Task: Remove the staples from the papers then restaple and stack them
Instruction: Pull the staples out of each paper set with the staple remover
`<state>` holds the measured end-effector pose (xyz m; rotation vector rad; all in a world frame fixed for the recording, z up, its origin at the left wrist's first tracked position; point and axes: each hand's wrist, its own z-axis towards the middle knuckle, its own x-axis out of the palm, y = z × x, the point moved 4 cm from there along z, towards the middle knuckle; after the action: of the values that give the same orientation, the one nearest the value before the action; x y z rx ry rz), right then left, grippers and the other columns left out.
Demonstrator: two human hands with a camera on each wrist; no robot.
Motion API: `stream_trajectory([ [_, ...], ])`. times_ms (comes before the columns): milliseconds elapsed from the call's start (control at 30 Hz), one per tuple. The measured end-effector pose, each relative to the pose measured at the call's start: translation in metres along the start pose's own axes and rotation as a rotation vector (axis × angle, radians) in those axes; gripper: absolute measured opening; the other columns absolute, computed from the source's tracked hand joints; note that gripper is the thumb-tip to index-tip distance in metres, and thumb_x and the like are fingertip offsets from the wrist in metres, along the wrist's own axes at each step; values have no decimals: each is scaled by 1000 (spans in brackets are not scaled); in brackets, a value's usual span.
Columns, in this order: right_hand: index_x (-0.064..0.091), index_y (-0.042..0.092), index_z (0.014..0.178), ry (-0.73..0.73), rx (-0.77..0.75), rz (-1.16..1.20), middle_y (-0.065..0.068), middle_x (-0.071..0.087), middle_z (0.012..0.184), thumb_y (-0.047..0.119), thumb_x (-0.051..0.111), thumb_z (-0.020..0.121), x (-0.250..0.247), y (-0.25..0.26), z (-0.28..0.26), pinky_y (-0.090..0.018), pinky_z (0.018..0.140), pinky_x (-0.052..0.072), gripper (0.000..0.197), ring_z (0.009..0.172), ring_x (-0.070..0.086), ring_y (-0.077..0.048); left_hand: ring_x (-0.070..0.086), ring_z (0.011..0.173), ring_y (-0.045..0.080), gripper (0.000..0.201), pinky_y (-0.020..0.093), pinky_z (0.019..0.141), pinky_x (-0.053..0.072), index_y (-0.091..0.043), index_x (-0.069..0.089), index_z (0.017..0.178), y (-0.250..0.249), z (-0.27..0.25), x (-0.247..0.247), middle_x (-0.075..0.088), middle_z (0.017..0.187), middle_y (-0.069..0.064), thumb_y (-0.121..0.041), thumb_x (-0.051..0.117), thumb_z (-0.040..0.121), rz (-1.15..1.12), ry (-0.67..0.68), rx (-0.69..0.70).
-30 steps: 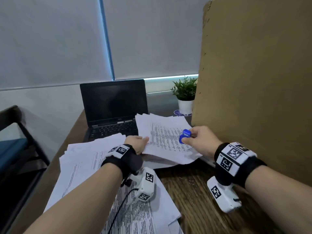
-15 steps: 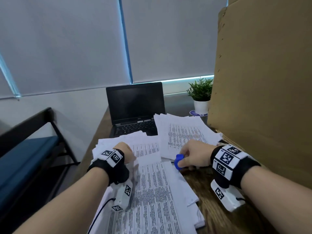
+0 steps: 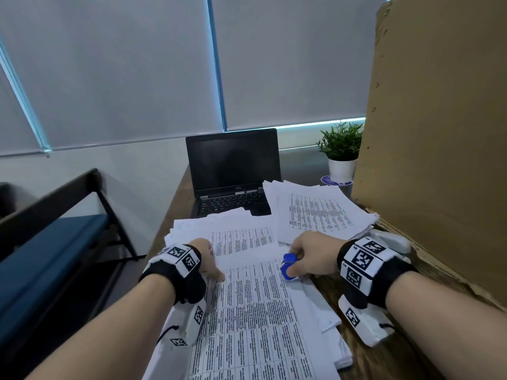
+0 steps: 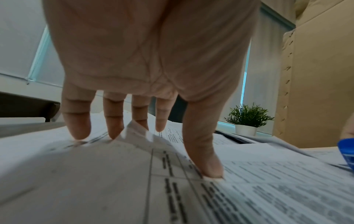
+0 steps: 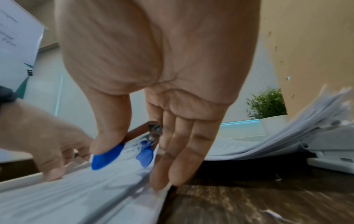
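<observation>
Lying on the dark wooden desk (image 3: 384,360), the near stack of white printed table sheets (image 3: 255,325) is pressed by the left hand (image 3: 207,259), fingers (image 4: 76,121) straight and spread, thumb on the print. A blue plastic claw staple remover (image 3: 288,266) is pinched between thumb and fingers of the right hand (image 3: 310,253) at the stack's right edge. A second white paper pile (image 3: 318,212) sits farther back, beside a white stapler (image 5: 329,145).

Cardboard wall (image 3: 439,133) standing tall, closing off right side. Open laptop (image 3: 233,171) and potted plant (image 3: 341,152) blocking far edge. Paper piles (image 3: 315,212) covering most of desk; bare wood strip (image 3: 397,360) lying free at near right. White stapler (image 5: 329,145) sitting under far stack's edge.
</observation>
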<state>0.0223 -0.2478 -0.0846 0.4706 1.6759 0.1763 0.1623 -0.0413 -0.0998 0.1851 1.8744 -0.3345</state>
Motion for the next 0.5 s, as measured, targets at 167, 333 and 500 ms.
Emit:
stream_trajectory([
  [167,71,9,101,8,13,-98,-9,71,99,33,76,79,9,6,-5,-32,78,54,33,90,66,-23,64,86,15,39,24,70,55,-17,73,95,15,-1,-6,68,89,-2,-28,88,61,-193,-164,-49],
  [333,70,4,96,-90,51,-80,-13,71,93,35,76,75,1,9,-7,-32,68,52,38,76,64,-23,53,62,21,24,22,57,41,-7,67,68,33,-19,-17,62,71,9,-25,83,73,-681,-193,-21],
  [500,68,6,87,-272,-76,-10,-5,61,76,35,72,77,-11,50,-20,-28,62,46,31,68,55,-21,69,93,32,16,41,92,52,0,71,97,28,-52,-25,72,96,18,-10,72,84,-1091,-87,88],
])
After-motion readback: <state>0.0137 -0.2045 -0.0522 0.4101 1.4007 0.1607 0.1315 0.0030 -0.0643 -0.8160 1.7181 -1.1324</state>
